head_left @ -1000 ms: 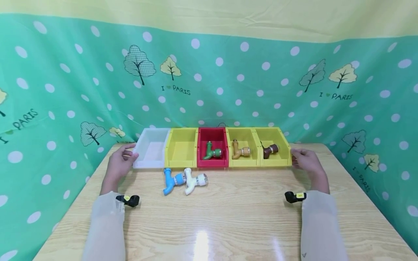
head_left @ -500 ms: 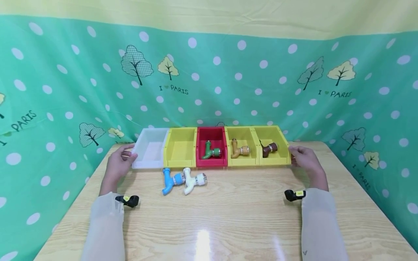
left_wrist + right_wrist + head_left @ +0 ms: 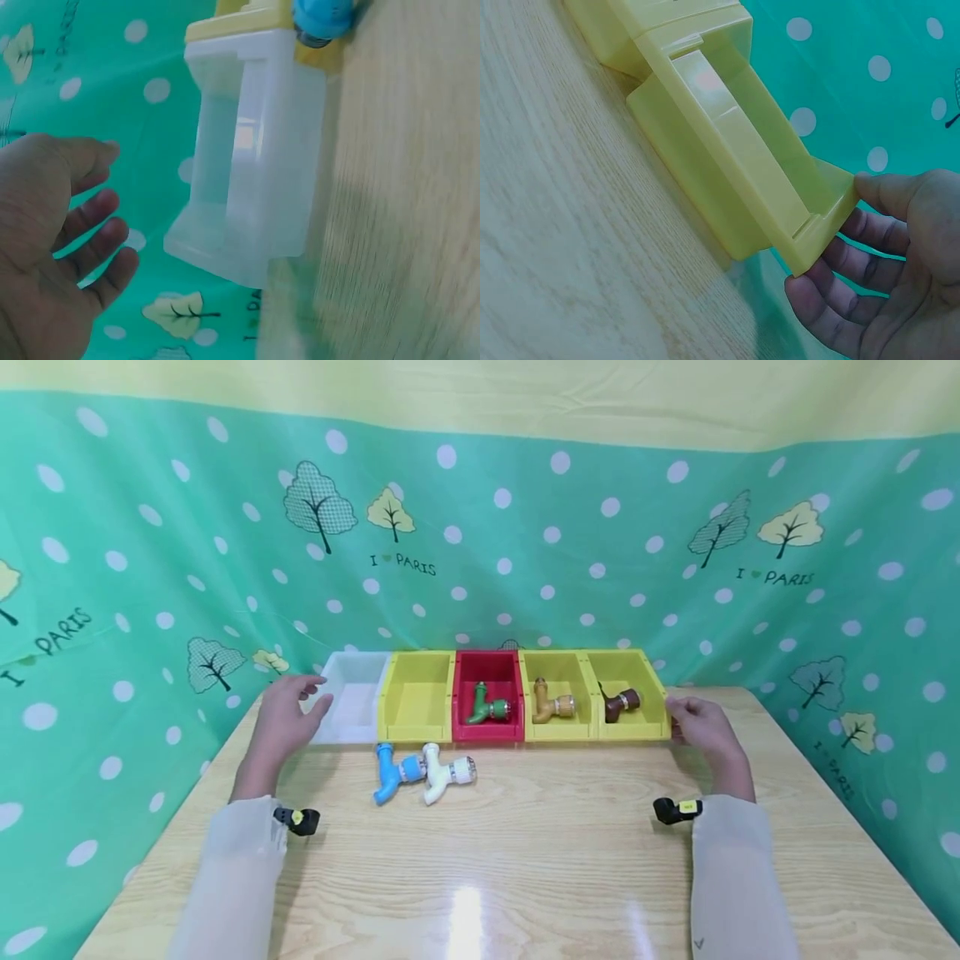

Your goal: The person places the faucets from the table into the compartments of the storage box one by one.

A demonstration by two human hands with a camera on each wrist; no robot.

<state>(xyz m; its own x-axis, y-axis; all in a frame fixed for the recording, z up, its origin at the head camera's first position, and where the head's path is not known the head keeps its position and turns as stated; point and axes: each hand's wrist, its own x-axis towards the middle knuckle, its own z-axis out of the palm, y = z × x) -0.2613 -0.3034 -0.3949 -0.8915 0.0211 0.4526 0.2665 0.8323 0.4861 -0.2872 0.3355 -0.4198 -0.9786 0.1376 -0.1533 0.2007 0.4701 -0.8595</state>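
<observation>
A row of joined bins stands at the back of the table. My left hand [image 3: 287,720] is beside the translucent white bin [image 3: 352,714] at the left end; in the left wrist view its loosely bent fingers [image 3: 97,236] are apart from the bin. At the other end, my right hand [image 3: 708,732] touches the outer side of the last yellow bin [image 3: 712,127] with thumb and fingertips. That bin holds a brown tap [image 3: 619,702]. An ochre tap [image 3: 553,703] lies in the yellow bin beside it, and a green tap [image 3: 487,706] in the red bin [image 3: 487,666].
On the table [image 3: 555,843], just in front of the row, lie a blue tap [image 3: 392,774] and a white tap [image 3: 444,774], side by side. Another yellow bin [image 3: 420,693] stands between the white and red ones. A dotted green curtain [image 3: 525,543] hangs close behind the bins.
My left hand has come away from the white bin's side, with its fingers spread more. The right hand stays at the last yellow bin. Bins and taps look unmoved.
</observation>
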